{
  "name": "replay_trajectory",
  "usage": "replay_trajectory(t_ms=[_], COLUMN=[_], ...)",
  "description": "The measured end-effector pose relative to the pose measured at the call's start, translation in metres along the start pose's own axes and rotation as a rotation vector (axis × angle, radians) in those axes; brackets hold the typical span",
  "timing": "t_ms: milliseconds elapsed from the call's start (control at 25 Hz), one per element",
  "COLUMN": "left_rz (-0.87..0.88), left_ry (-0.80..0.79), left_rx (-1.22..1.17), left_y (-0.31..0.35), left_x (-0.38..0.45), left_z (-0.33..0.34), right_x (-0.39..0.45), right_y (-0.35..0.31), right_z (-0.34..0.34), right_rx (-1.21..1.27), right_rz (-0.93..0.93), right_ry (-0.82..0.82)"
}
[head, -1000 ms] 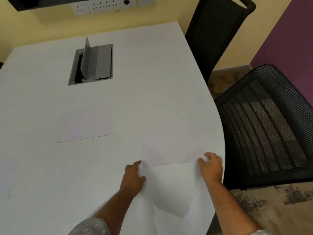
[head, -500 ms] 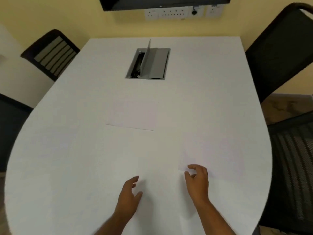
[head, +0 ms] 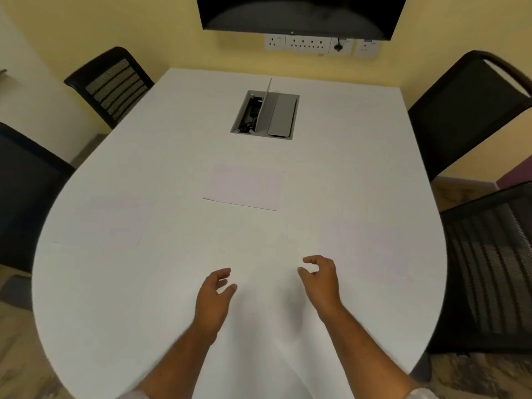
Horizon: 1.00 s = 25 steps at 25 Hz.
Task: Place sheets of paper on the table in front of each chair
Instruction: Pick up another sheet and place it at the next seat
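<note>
The white table (head: 359, 156) fills the view, its near edge cut off below. Four black chairs flank it, the two near ones, left (head: 26, 194) and right (head: 495, 263), cropped by the frame. Three sheets lie flat on it: centre (head: 244, 187), left (head: 115, 223) and right (head: 371, 249), the outer two faint against the white. No writing is legible. The left hand (head: 214, 298) and right hand (head: 319, 279) hover between them, fingers loosely curled, holding nothing.

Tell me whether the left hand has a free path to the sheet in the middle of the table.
Probably yes: the left hand hovers open and holds nothing, and only bare table lies between it and the middle sheet.
</note>
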<state>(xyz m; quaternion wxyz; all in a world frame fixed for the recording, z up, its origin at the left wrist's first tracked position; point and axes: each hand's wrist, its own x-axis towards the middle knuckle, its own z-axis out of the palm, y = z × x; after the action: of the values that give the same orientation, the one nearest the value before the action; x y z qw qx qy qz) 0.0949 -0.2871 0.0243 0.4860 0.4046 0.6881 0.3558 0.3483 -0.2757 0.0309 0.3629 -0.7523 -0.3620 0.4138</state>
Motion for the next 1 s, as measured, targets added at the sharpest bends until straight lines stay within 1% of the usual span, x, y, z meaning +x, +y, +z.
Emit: replay_trajectory(t_ms=[200, 360, 520, 720, 880, 1000], left_rz=[0.033, 0.054, 0.038, 0.041, 0.038, 0.040], left_ry=[0.003, -0.025, -0.064, -0.058, -0.008, 0.055], left_rx=[-0.069, -0.128, -0.148, -0.159, -0.148, -0.155], left_y=[0.006, 0.004, 0.001, 0.009, 0.016, 0.026], left_x=[-0.022, -0.043, -0.069, -0.079, -0.082, -0.077], left_z=[-0.022, -0.019, -0.010, -0.001, 0.008, 0.024], right_x=[-0.055, -0.091, -0.117, -0.112, -0.096, -0.069], right_y=[-0.007, -0.004, 0.002, 0.002, 0.003, -0.001], right_z=[0.007, 0.004, -0.008, -0.025, -0.034, -0.046], right_rx=[-0.057, -0.069, -0.086, -0.084, -0.092, -0.112], right_rz=[-0.061, -0.108, -0.111, -0.129, -0.179, -0.235], right_ry=[0.010, 0.022, 0.007, 0.003, -0.037, -0.099])
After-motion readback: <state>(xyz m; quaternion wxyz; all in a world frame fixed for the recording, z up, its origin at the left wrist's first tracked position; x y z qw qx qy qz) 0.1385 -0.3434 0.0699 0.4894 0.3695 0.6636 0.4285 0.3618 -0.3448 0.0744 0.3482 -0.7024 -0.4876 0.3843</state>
